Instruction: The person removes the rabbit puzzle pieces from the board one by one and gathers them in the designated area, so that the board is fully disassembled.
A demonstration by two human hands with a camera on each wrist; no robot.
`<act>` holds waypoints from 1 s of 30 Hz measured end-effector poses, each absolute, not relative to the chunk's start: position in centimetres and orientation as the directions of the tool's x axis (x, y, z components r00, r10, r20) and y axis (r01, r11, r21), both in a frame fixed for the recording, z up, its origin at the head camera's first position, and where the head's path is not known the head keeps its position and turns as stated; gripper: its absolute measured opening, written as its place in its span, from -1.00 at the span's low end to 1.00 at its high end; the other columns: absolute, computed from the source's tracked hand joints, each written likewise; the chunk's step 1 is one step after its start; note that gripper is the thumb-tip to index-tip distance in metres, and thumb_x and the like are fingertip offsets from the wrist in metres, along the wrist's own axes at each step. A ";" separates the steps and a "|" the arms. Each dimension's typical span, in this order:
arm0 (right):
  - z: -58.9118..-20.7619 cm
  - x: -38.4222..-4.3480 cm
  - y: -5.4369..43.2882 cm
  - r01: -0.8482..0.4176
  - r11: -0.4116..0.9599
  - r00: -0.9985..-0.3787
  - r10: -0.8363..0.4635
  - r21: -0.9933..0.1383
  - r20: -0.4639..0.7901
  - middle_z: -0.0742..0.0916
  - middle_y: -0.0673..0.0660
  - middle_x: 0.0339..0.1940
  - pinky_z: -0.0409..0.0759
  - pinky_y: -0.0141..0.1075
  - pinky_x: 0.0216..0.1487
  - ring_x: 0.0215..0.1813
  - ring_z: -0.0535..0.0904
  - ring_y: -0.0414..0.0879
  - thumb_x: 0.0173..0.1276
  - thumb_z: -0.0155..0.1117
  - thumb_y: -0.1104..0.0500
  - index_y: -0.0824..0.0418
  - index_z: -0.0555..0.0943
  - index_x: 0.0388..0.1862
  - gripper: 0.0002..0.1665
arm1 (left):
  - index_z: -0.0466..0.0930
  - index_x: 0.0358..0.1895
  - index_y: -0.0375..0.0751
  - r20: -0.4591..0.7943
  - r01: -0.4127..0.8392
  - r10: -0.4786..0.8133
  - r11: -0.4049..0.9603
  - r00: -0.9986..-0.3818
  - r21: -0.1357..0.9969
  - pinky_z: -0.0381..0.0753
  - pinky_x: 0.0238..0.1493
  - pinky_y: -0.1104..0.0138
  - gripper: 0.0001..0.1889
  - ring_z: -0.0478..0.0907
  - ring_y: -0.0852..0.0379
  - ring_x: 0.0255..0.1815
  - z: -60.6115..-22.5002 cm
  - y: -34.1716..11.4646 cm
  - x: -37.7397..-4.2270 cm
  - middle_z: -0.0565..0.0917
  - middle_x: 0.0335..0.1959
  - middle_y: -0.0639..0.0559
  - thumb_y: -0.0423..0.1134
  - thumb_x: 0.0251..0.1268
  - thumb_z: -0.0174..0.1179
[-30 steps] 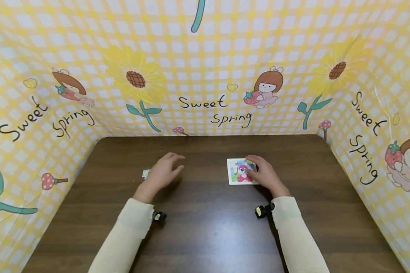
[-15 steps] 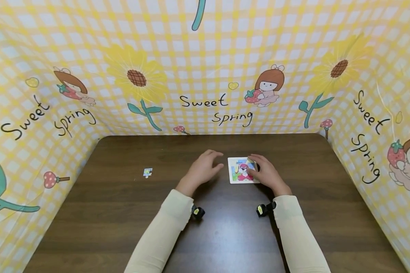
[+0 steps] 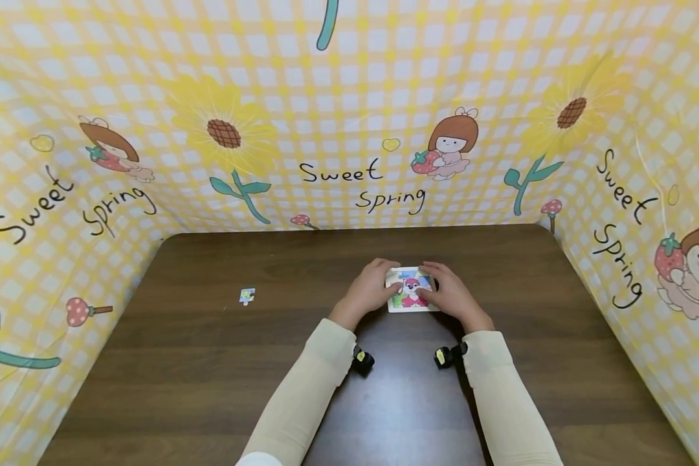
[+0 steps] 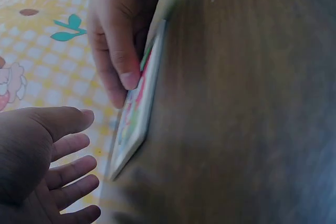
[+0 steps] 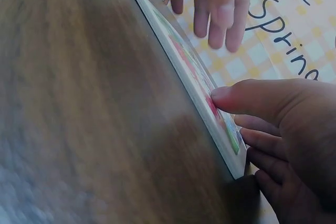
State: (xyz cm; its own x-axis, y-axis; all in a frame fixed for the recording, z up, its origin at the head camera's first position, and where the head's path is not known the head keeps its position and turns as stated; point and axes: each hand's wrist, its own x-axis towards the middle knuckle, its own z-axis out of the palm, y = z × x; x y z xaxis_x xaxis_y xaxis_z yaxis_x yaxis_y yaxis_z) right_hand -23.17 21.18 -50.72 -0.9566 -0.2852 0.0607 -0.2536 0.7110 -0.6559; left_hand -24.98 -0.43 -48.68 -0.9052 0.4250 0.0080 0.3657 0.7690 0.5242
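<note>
A small white-framed jigsaw puzzle [image 3: 410, 302] with a pink cartoon animal on it lies on the table, between my two hands. My right hand [image 3: 455, 299] holds its right side, the thumb [image 5: 226, 98] pressing on the picture and the other fingers at the edge. At the left side of the frame is my left hand [image 3: 362, 294]; in the left wrist view its fingers [image 4: 73, 171] are spread loosely and apart from the puzzle. A loose jigsaw piece [image 3: 247, 296], blue and yellow, lies farther left on the table.
The dark wooden table [image 3: 198, 375] is bounded at the back and both sides by yellow checked cloth [image 3: 326, 116] printed with flowers and lettering. A black wrist camera [image 3: 363, 361] sits below my left hand, another black wrist camera [image 3: 444, 357] below my right.
My left hand has moved right from near the loose jigsaw piece to the puzzle's left side, uncovering the piece. My right hand has stayed at the puzzle's right side.
</note>
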 end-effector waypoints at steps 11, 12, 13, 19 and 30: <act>-51.0 -23.3 21.1 -0.250 0.691 -0.955 -0.291 -0.678 0.055 0.34 0.26 0.45 0.26 0.14 0.33 0.44 0.24 0.21 0.35 0.32 0.05 0.31 0.38 0.39 -0.29 | 0.40 0.36 -0.03 0.024 0.348 0.393 0.782 -0.919 0.518 0.15 0.41 0.04 -0.42 0.29 -0.03 0.38 -49.8 1.0 -25.5 0.41 0.34 -0.05 0.10 0.35 0.18; -51.0 -23.3 21.1 -0.251 0.692 -0.955 -0.290 -0.677 0.058 0.35 0.26 0.45 0.26 0.13 0.34 0.44 0.24 0.20 0.35 0.32 0.05 0.31 0.38 0.39 -0.29 | 0.39 0.36 -0.05 0.029 0.349 0.392 0.781 -0.920 0.518 0.14 0.41 0.05 -0.41 0.29 -0.02 0.38 -49.9 1.0 -25.5 0.42 0.33 -0.05 0.11 0.35 0.17; -51.0 -23.3 21.2 -0.252 0.692 -0.956 -0.288 -0.677 0.061 0.35 0.26 0.44 0.26 0.13 0.34 0.44 0.24 0.20 0.34 0.33 0.05 0.31 0.39 0.39 -0.29 | 0.39 0.36 -0.07 0.034 0.351 0.392 0.778 -0.920 0.521 0.12 0.43 0.05 -0.41 0.29 -0.02 0.38 -50.0 1.0 -25.5 0.42 0.33 -0.06 0.11 0.35 0.17; -51.0 -23.5 21.2 -0.253 0.698 -0.957 -0.283 -0.670 0.066 0.36 0.26 0.44 0.25 0.12 0.35 0.44 0.24 0.20 0.34 0.34 0.07 0.31 0.40 0.38 -0.30 | 0.45 0.30 -0.09 0.028 0.351 0.396 0.776 -0.918 0.524 0.08 0.45 0.08 -0.47 0.29 -0.01 0.38 -50.3 0.8 -25.5 0.43 0.33 -0.05 0.07 0.35 0.19; -51.0 -23.3 21.4 -0.256 0.700 -0.957 -0.281 -0.666 0.072 0.37 0.26 0.43 0.26 0.14 0.34 0.43 0.25 0.21 0.35 0.33 0.06 0.31 0.41 0.38 -0.31 | 0.57 0.17 -0.12 0.046 0.364 0.408 0.753 -0.912 0.549 0.23 0.38 0.13 -0.55 0.33 -0.02 0.35 -51.1 0.5 -25.8 0.44 0.32 0.00 0.01 0.29 0.27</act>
State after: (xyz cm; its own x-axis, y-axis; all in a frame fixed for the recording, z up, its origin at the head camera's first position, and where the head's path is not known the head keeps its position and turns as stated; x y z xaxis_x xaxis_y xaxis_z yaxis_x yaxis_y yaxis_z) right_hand -23.25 21.41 -51.02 -0.9570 -0.2811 0.0721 -0.2559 0.7003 -0.6664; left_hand -25.79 0.50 -51.12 -0.9119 0.4078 0.0463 0.3644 0.7525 0.5486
